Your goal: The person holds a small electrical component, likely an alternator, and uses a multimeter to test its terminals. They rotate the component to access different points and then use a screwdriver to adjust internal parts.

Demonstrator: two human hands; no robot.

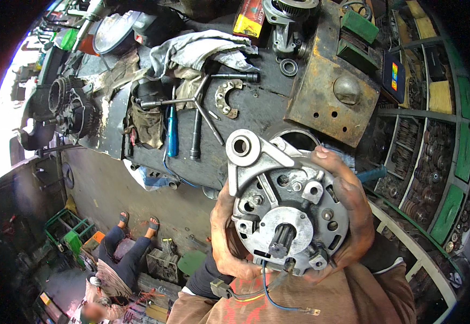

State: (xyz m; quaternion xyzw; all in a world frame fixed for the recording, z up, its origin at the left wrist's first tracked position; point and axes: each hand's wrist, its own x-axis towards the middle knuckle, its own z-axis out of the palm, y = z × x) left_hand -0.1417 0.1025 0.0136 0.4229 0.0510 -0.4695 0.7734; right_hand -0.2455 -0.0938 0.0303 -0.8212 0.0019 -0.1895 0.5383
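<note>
Both hands are clamped on a round metal alternator housing (pixel 283 202), held up in the lower middle of the frame, close to the person's chest. The left hand (pixel 225 237) wraps the housing's left and lower edge, fingers curled tight around the rim. The right hand (pixel 351 210) grips the right side, its thumb lying over the upper right edge and the fingers closed behind. The housing's open face looks at the camera, with a splined shaft (pixel 282 237) at its centre and a mounting ear with a round hole (pixel 241 146) at the top left. Blue and black wires (pixel 270 294) hang from its lower edge over the brown shirt.

Behind it, across the upper middle of the frame, lies a dark, greasy counter (pixel 256 108). On it rest a three-armed socket wrench (pixel 200 105), a blue-handled screwdriver (pixel 172 132), a grey rag (pixel 202 48) and a rusty metal block (pixel 332 92). Shelves of parts (pixel 429 162) fill the right edge. At the lower left, another person (pixel 119 259) sits on the floor.
</note>
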